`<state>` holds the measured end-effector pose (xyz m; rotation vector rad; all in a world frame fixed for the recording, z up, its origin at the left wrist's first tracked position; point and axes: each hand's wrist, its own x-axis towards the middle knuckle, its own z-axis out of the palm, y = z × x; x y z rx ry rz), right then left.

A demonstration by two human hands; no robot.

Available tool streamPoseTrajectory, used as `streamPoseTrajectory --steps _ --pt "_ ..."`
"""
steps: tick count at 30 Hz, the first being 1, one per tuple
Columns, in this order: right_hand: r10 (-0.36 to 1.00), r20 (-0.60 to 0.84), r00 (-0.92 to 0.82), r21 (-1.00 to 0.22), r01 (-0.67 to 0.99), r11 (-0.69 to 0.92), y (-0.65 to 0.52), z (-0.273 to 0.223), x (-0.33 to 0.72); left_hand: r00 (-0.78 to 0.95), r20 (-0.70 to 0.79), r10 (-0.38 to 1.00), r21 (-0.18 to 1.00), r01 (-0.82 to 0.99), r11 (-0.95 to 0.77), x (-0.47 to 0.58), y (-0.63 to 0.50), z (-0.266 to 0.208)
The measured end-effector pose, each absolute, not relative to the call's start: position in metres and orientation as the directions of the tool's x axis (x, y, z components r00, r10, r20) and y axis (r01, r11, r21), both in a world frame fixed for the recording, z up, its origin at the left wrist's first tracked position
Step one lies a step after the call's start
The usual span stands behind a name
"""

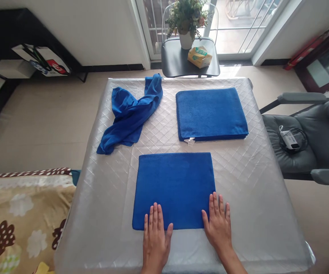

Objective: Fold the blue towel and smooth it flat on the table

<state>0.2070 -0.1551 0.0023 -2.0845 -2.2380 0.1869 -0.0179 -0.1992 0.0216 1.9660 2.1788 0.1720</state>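
A blue towel (175, 186) lies flat and smooth on the table right in front of me. My left hand (155, 236) rests palm down across its near edge, left of the middle, with the fingers stretched out on the cloth. At the near right corner my right hand (218, 222) lies flat, thumb apart, partly on the towel and partly on the table cover. Neither hand grips anything. Beyond, on the right, sits a neat stack of folded blue towels (211, 112) with a white tag at its near edge. A crumpled blue towel (132, 114) lies at the far left.
The table wears a silvery quilted cover (104, 198). Behind it stands a black chair (172, 62) bearing a potted plant (186, 36) and a tissue pack (200, 57). A grey armchair (318, 121) with a corded power strip (290, 139) is to the right; a flowered bedspread (24, 217) is left.
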Motion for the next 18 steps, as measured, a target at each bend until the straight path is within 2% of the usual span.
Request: streamPoseTrajectory --steps 2,9,13,18 --pt "0.997 -0.025 -0.078 -0.14 0.987 0.073 -0.155 0.002 0.207 -0.041 -0.048 0.998 0.257 0.965 0.052 -0.002 -0.192 0.028" --pt "0.991 -0.023 -0.132 -0.081 0.988 0.129 -0.156 0.006 0.209 0.339 0.058 0.939 0.395 0.856 -0.333 0.086 -0.136 0.035" --pt "0.984 -0.039 -0.171 -0.066 0.983 0.169 -0.157 0.008 0.21 0.342 0.051 0.938 0.445 0.834 -0.328 0.109 -0.122 0.027" --pt "0.986 -0.026 -0.163 -0.096 0.982 0.16 -0.157 0.005 0.213 0.31 0.027 0.95 0.418 0.86 -0.293 0.105 -0.129 0.022"
